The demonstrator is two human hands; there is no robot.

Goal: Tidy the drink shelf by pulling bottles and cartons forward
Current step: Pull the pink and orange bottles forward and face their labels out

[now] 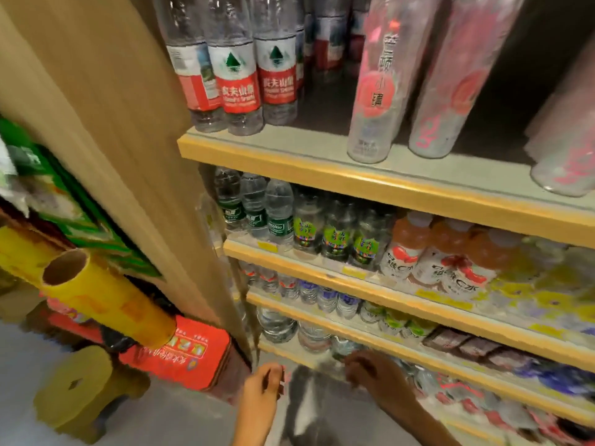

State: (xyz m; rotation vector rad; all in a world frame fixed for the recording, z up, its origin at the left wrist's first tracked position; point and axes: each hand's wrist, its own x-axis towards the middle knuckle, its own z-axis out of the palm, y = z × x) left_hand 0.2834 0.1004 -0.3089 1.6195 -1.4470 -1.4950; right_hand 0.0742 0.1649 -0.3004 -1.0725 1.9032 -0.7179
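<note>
I saw the left hand [264, 383] loosely curled, holding nothing, near the red carton [180, 352], and the right hand [365, 370] at the low water bottles [278, 326], its grip too blurred to tell.

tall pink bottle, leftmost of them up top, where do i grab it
Grip the tall pink bottle round its straight lower body from the front-left: it stands upright, bare shelf to its left, another pink bottle close on its right.
</note>
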